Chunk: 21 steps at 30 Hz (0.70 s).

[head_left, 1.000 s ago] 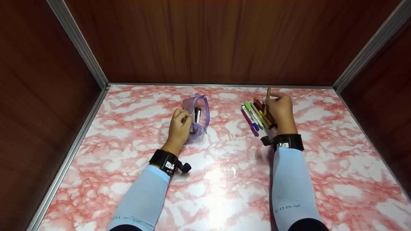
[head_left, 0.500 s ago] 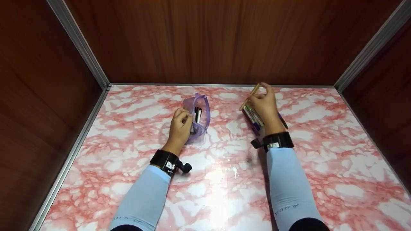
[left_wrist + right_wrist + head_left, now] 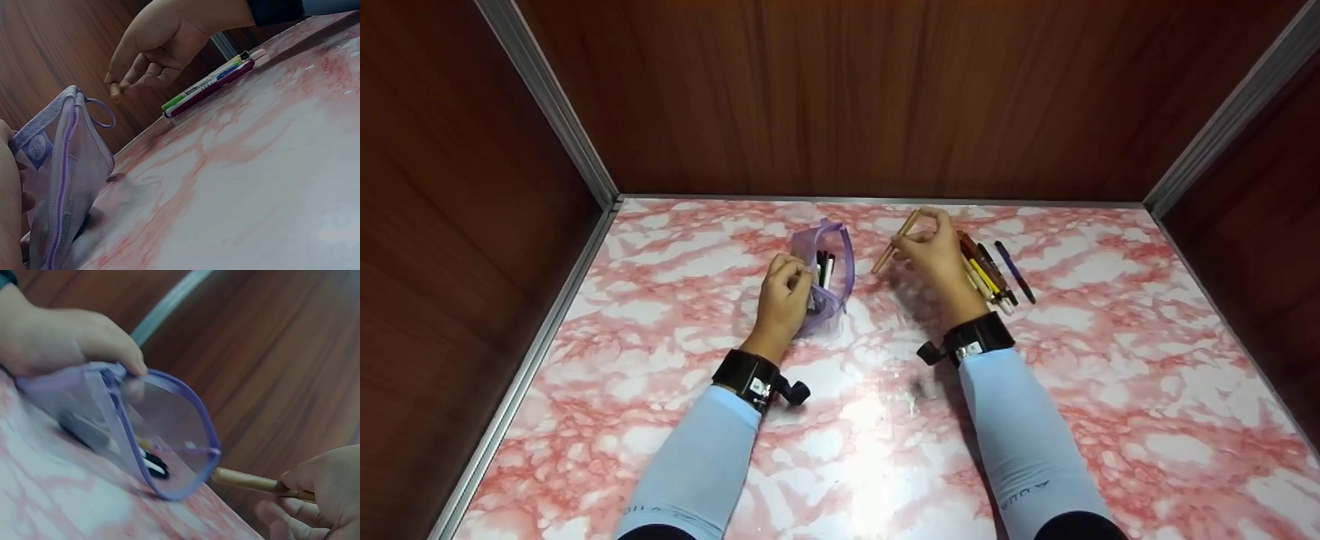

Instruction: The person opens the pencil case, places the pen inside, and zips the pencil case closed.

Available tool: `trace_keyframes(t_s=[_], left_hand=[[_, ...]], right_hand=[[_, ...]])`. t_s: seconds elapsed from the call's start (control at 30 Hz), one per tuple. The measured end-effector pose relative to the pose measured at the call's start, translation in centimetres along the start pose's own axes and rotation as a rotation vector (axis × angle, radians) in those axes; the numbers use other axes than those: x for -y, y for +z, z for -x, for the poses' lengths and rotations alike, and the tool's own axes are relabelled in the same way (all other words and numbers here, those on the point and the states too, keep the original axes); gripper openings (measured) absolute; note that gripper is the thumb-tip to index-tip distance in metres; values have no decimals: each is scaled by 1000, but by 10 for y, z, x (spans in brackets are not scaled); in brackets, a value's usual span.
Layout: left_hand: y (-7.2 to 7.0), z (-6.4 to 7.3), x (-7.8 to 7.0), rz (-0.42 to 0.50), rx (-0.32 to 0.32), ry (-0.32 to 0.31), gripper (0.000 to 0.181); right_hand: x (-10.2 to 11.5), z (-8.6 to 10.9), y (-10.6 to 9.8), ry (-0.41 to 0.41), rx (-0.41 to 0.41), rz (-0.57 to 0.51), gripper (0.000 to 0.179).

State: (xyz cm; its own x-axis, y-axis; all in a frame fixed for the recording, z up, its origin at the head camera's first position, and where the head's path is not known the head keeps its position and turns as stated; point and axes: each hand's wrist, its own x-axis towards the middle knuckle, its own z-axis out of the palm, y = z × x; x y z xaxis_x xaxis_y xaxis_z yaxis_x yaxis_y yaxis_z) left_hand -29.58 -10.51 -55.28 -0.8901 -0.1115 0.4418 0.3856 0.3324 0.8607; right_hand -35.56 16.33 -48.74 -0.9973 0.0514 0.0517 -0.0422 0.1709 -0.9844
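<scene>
My left hand [image 3: 784, 296] grips the near side of a purple mesh pencil case [image 3: 849, 262], whose zipped mouth gapes toward the right. Several black and white pens [image 3: 826, 271] lie inside it. A slim tan pen [image 3: 885, 259] is pinched between the fingers of my right hand [image 3: 936, 259], held slanted above the table, right of the case. From the right wrist, one end of the tan pen [image 3: 247, 480] appears near the case's purple rim [image 3: 209, 422]; whether they touch I cannot tell. My left thumb [image 3: 121, 351] lies along the case's edge.
Right of my right hand lie several pens and markers [image 3: 988, 274] side by side, with a dark purple-blue pen [image 3: 1015, 271] apart from them. The left wrist view shows a green-ended white marker [image 3: 203, 84] and a purple pen [image 3: 214, 93]. Brown panels [image 3: 840, 97] enclose the marbled table [image 3: 885, 450].
My right hand has lifted the tan pen from the pile and carried it left toward the case, tilting it. The left hand and the case have stayed almost still.
</scene>
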Motion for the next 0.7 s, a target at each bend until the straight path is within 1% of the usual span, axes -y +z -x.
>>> trace_keyframes(t_s=[0.07, 0.17, 0.3, 0.43, 0.53, 0.7], left_hand=[[0, 0, 0, -3, 7, -3, 17], [0, 0, -2, -3, 10, -9, 17], [0, 0, -3, 1, 9, 5, 17], [0, 0, -2, -16, 14, 16, 17], [1, 0, -2, -29, 19, 18, 17], [0, -1, -1, -34, 24, 24, 18]], right_hand=[[0, 3, 7, 17, 11, 5, 73], [-2, 6, 17, 11, 16, 14, 70], [-5, 11, 33, -9, 19, 10, 68], [-9, 16, 47, -8, 39, -21, 67], [-10, 20, 56, -2, 80, -53, 69], [-10, 26, 68, 14, 153, -44, 71]])
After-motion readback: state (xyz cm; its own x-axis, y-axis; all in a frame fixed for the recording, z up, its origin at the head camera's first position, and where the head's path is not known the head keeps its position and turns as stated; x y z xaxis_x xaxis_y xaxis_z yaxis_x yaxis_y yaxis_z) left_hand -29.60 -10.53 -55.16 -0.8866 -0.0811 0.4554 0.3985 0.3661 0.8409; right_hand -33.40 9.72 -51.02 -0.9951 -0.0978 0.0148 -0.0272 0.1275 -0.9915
